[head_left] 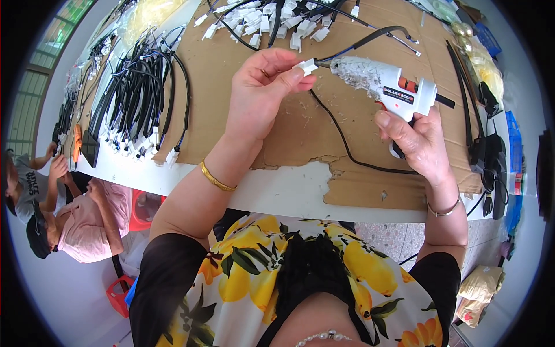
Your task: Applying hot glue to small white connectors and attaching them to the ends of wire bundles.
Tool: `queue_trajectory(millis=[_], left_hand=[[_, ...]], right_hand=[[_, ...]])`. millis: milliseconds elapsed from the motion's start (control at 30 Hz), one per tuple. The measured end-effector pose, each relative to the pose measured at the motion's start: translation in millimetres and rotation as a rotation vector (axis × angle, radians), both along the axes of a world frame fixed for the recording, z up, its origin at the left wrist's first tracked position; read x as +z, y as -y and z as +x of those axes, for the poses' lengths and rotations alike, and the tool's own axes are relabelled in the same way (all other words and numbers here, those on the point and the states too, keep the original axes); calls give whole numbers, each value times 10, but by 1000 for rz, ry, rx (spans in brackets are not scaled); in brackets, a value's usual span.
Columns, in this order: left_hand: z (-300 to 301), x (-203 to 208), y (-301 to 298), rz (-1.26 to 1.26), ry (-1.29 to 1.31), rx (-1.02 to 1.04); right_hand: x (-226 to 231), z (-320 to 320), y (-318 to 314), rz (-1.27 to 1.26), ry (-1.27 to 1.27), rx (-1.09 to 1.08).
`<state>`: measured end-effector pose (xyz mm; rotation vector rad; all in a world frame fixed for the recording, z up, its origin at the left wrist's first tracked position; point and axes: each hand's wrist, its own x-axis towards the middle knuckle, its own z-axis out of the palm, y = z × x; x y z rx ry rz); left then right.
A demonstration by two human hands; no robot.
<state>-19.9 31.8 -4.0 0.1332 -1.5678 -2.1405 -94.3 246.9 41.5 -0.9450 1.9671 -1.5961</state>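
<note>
Between the thumb and fingers of my left hand (269, 87) is a small white plastic connector (307, 67), with a black-sleeved cable (376, 37) running off to the right behind the glue gun. My right hand (413, 136) grips the handle of a white hot glue gun (399, 95) crusted with dried glue. Its nozzle points left and meets the connector's right end; whether glue is flowing cannot be made out. A black glue stick (444, 100) sticks out of the gun's back. The gun's black cord appears to run across the cardboard.
Brown cardboard (231, 115) covers much of the white table (277, 188). A heap of white connectors (260, 20) lies at the far side, and a bundle of black cables (139, 87) at left. Two people work at the far left. Black power adapters (488, 153) sit at the right edge.
</note>
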Motion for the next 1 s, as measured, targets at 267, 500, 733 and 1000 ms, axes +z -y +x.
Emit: queue_trajectory(millis=[267, 500, 733, 1000], left_hand=[[22, 22, 19, 46, 19, -83], [-4, -13, 40, 44, -64, -16], [-3, 2, 14, -42, -61, 11], [-11, -5, 20, -55, -73, 15]], right_hand=[[-9, -3, -3, -51, -7, -26], [-14, 4, -19, -30, -31, 9], [-12, 18, 1, -24, 9, 15], [-44, 5, -14, -34, -33, 29]])
